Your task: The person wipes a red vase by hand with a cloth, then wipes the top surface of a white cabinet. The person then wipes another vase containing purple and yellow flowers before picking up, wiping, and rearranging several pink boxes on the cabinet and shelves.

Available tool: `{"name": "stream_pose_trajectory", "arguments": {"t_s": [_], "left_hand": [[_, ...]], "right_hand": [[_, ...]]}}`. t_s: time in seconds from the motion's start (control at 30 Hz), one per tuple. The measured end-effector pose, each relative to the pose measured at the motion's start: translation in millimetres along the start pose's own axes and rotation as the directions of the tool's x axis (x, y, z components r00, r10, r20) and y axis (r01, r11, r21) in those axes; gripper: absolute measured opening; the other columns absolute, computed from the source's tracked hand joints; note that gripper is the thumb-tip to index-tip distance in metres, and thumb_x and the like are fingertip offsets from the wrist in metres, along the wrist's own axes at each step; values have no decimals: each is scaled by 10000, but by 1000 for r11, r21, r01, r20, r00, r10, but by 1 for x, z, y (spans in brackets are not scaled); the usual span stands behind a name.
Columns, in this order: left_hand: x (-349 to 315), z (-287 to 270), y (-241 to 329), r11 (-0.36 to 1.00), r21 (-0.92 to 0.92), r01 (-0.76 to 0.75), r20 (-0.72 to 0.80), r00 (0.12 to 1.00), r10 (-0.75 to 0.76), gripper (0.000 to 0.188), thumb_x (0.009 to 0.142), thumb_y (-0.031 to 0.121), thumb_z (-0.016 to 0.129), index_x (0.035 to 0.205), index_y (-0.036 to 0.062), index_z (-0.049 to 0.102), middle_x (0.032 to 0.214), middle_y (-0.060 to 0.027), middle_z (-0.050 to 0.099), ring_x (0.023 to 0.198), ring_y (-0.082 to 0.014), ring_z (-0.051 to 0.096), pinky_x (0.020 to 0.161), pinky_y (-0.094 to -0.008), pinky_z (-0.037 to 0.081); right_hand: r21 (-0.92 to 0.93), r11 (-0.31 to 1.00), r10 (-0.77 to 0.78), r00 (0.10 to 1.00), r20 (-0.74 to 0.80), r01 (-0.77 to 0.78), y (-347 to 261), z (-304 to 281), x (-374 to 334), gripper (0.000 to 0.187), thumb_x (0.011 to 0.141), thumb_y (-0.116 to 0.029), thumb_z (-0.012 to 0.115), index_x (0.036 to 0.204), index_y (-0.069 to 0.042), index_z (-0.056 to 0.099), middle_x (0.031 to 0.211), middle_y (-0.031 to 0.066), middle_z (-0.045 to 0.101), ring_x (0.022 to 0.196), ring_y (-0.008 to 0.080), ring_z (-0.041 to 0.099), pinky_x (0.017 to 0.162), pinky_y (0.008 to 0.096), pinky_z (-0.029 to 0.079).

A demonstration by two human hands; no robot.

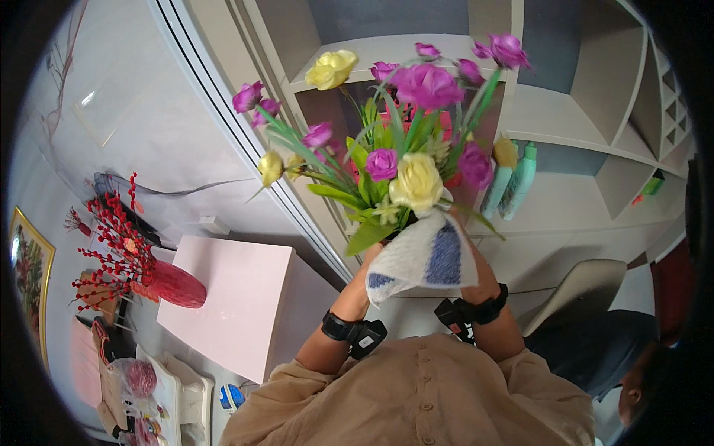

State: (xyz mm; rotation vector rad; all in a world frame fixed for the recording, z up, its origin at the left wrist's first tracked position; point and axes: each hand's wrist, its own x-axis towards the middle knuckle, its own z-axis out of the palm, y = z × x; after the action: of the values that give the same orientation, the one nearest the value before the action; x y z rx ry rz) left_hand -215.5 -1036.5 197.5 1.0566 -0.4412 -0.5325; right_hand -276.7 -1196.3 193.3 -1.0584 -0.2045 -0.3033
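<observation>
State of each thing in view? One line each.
Purple-and-yellow flower bouquet: upright, most blooms open
Blue-and-white fuzzy cloth: creased, hanging before the bouquet's base
Left hand, right hand: mostly hidden, finger closure unclear
Red rounded vase: upright, holding red berry branches
Mint-green bottle, rightmost: upright
Black wrist straps: fastened
Beige shirt: buttoned

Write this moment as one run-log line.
Left hand: partly behind cloth | Right hand: partly behind cloth | Bouquet: above cloth | Red vase: on pink cabinet
</observation>
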Motion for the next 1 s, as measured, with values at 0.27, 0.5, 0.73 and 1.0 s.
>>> {"name": "stream_pose_trajectory", "arguments": {"t_s": [0.27,0.5,0.73,1.0], "left_hand": [[7,-18,-7,890,441,-120,113,991,77,363,745,91,671,1078,-10,567,1049,-74,593,929,-158,552,786,-293,458],[-6,12,32,995,-92,39,95,995,-30,293,708,-5,620,998,-16,582,935,-60,589,830,-127,544,701,-278,443],[13,-28,3,843,-482,238,189,968,-166,417,820,54,601,1212,-1,471,1116,-107,564,929,-190,578,788,-312,490],[20,-24,-13,990,-140,-18,-15,1000,16,451,776,38,645,1200,28,494,1098,-90,570,935,-188,571,783,-323,490]], "right_hand": [[35,999,-38,995,-91,41,2,-3,10,456,835,-470,490,1053,-74,555,967,72,593,838,171,595,749,293,517],[260,965,79,980,-183,-29,31,-28,26,495,836,-512,479,1045,-70,560,964,75,595,840,172,595,754,288,518],[686,623,294,925,239,-375,-12,34,36,273,882,-189,491,1090,-15,523,987,98,603,819,201,617,678,306,546],[588,768,225,967,122,-253,-17,23,34,328,911,-272,417,1105,-33,531,996,113,602,836,227,619,726,354,539]]}}
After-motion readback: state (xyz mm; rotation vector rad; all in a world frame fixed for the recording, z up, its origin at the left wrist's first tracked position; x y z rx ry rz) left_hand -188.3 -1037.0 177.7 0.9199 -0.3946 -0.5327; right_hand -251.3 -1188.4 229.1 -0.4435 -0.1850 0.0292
